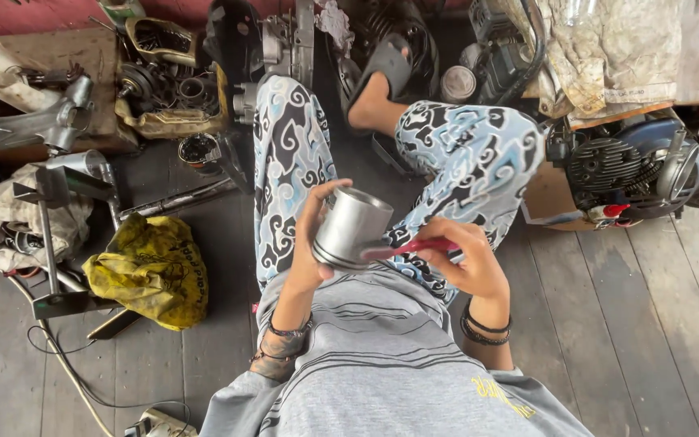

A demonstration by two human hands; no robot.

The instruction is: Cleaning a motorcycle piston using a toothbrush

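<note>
While the left hand [307,243] grips the piston [353,228] above the lap, the right hand [464,260] pinches a red tool [414,247] against its rim; best, I think, to keep the piston steady and press lightly.

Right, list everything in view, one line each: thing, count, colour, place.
metal cylinder: one, silver, held in front of the lap
red-handled tool: one, red, against the cylinder
yellow bag: one, yellow, floor at left
engine: one, dark grey, right
engine parts: several, dark and brass-coloured, top left
metal stand: one, grey, far left
plank floor: grey wood
left hand: grips the cylinder
right hand: holds the tool
</note>
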